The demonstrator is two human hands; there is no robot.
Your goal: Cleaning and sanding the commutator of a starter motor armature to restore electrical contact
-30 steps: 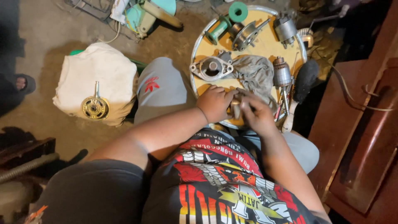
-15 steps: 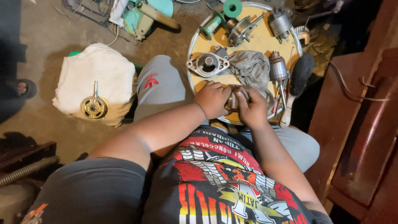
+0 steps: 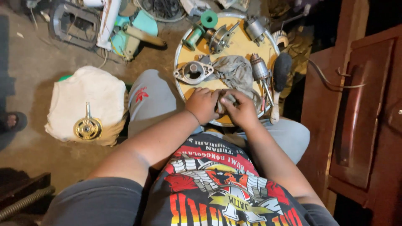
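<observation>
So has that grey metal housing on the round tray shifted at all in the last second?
No. The grey metal housing still lies at the round tray's left edge, beside the crumpled grey rag. Only the camera has shifted.

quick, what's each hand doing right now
Left hand: closed around a small part, hidden between both hands.
Right hand: closed on the same part, beside the grey rag.

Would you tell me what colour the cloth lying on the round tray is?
The cloth on the round tray is grey, seen best in the head view.
</observation>
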